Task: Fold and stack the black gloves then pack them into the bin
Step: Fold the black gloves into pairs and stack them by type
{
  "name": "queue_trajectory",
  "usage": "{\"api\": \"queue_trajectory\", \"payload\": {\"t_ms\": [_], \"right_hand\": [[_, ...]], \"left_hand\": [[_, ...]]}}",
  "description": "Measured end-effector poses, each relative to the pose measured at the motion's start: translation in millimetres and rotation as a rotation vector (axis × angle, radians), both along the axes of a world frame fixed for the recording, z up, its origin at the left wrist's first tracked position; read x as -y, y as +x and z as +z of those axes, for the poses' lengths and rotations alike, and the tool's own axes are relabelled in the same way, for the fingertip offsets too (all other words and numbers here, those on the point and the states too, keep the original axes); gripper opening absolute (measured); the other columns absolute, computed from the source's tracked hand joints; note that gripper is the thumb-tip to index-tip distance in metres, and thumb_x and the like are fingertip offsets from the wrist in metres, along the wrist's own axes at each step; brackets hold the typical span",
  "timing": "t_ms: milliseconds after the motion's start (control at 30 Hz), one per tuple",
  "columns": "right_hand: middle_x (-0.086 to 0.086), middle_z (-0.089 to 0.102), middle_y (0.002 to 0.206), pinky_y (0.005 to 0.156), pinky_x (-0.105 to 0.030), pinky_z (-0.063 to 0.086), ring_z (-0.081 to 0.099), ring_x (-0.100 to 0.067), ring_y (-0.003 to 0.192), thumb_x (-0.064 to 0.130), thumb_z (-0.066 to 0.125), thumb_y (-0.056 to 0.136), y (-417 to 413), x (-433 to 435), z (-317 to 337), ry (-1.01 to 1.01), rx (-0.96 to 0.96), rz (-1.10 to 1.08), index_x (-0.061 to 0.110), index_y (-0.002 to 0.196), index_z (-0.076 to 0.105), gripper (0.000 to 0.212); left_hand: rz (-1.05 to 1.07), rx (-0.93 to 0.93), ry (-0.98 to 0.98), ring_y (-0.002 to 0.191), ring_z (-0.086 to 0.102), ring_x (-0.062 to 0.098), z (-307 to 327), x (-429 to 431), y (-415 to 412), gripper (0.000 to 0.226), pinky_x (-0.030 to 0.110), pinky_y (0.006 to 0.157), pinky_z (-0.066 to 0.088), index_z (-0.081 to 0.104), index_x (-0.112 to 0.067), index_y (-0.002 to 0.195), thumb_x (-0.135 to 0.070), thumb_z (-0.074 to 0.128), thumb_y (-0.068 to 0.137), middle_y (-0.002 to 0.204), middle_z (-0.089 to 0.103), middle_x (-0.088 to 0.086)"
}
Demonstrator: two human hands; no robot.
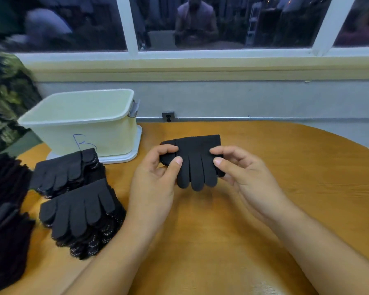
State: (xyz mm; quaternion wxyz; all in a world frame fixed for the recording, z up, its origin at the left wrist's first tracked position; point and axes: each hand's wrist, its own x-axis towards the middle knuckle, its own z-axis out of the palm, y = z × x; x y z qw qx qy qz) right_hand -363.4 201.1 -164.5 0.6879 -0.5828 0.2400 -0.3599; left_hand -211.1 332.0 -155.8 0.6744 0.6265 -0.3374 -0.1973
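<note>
Two hands on one folded glove [196,162]. The left hand [158,167] pinches its left edge, thumb on top and fingers curled behind. The right hand [239,167] pinches the right edge the same way. The glove is over the middle of the table [285,167], apparently lifted just off the wood, to the right of the bin [83,124] and apart from it.

My read of the step: squaring up the fold before stacking. To do it well:
- keep both thumbs flat on the top layer
- line up the side edges so the layers don't skew
- hold the crease tight while carrying to the near stack [81,209]

Orientation: fingertips point toward the person, fold edge faces the wall. The glove's fingers run near-far, and the folded packet's long side runs left-right. The near stack and far stack [66,171] have fingertips angled near-left, so a slight turn is probably needed to match.
</note>
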Motion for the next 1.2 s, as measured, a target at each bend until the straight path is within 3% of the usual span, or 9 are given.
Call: {"api": "queue_trajectory", "payload": {"t_ms": [67, 200, 433, 600, 733, 900, 1033, 1133, 1200], "right_hand": [[-0.004, 0.079, 0.112, 0.093, -0.031, 0.059, 0.073, -0.017, 0.103, 0.001, 0.064, 0.102, 9, -13, 8, 0.006, 0.004, 0.015, 0.011, 0.116, 0.079, 0.022], [-0.009, 0.080, 0.118, 0.098, -0.038, 0.058, 0.075, -0.025, 0.112, 0.002, 0.062, 0.104, 35, -38, 26, 0.003, 0.007, 0.081, 0.013, 0.118, 0.080, 0.025], [-0.009, 0.080, 0.117, 0.093, -0.035, 0.063, 0.075, -0.022, 0.110, 0.003, 0.057, 0.107, 105, -86, 58, -0.018, 0.011, 0.247, 0.011, 0.121, 0.079, 0.027], [-0.009, 0.080, 0.118, 0.086, -0.033, 0.064, 0.071, -0.033, 0.118, 0.006, 0.059, 0.107, 146, -118, 55, 0.061, -0.084, 0.340, 0.011, 0.119, 0.080, 0.025], [-0.004, 0.080, 0.120, 0.092, -0.039, 0.065, 0.073, -0.023, 0.118, 0.009, 0.061, 0.106, 156, -135, 31, 0.086, -0.190, 0.373, 0.013, 0.117, 0.082, 0.023], [-0.002, 0.081, 0.117, 0.092, -0.042, 0.065, 0.074, -0.020, 0.115, 0.013, 0.063, 0.106, 156, -141, 12, 0.076, -0.272, 0.359, 0.016, 0.115, 0.082, 0.021], [-0.001, 0.082, 0.112, 0.076, -0.028, 0.060, 0.075, -0.017, 0.106, 0.014, 0.064, 0.105, 153, -139, 12, 0.055, -0.298, 0.337, 0.017, 0.112, 0.083, 0.021], [0.002, 0.082, 0.109, 0.073, -0.024, 0.058, 0.076, -0.014, 0.099, 0.017, 0.066, 0.104, 154, -138, 11, 0.027, -0.334, 0.338, 0.019, 0.112, 0.083, 0.019], [-0.001, 0.082, 0.105, 0.071, -0.023, 0.057, 0.075, -0.012, 0.085, 0.018, 0.067, 0.104, 153, -139, 12, -0.014, -0.359, 0.340, 0.022, 0.114, 0.082, 0.019]], "left_hand": [[0.042, 0.040, 0.028, 0.082, 0.075, 0.026, 8, -18, 3, 0.017, 0.058, 0.089, 0.061, 0.070, -0.030, 0.117, -0.019, 0.068, 0.104, 0.093, 0.079, -0.008], [0.130, 0.069, 0.025, 0.084, 0.076, 0.021, 26, -59, 16, 0.016, 0.052, 0.090, 0.062, 0.070, -0.031, 0.118, -0.023, 0.067, 0.104, 0.084, 0.079, 0.001], [0.228, -0.002, -0.003, 0.092, 0.079, 0.011, 52, -126, 64, 0.023, 0.028, 0.082, 0.065, 0.073, -0.026, 0.125, -0.015, 0.066, 0.105, 0.097, 0.082, -0.009], [0.268, -0.077, 0.085, 0.096, 0.080, 0.016, 45, -169, 97, 0.028, 0.031, 0.077, 0.066, 0.073, -0.026, 0.128, -0.011, 0.063, 0.106, 0.113, 0.080, 0.000], [0.294, -0.091, 0.161, 0.091, 0.080, 0.017, 20, -190, 100, 0.030, 0.029, 0.073, 0.066, 0.071, -0.026, 0.130, -0.011, 0.063, 0.106, 0.117, 0.077, 0.003], [0.307, -0.027, 0.294, 0.075, 0.079, 0.015, 4, -194, 97, 0.033, 0.042, 0.084, 0.064, 0.067, -0.034, 0.135, -0.022, 0.066, 0.105, 0.091, 0.080, -0.012], [0.337, 0.079, 0.399, 0.066, 0.075, 0.006, 4, -193, 92, 0.035, 0.025, 0.068, 0.051, 0.064, -0.040, 0.138, -0.034, 0.066, 0.103, 0.080, 0.078, -0.009], [0.380, 0.180, 0.458, 0.062, 0.064, 0.001, 1, -193, 93, 0.036, 0.020, 0.060, 0.044, 0.065, -0.042, 0.137, -0.041, 0.067, 0.101, 0.065, 0.066, -0.007], [0.398, 0.241, 0.501, 0.069, 0.061, 0.000, -2, -191, 94, 0.038, 0.017, 0.061, 0.041, 0.065, -0.042, 0.139, -0.042, 0.067, 0.101, 0.076, 0.061, -0.008]]}}
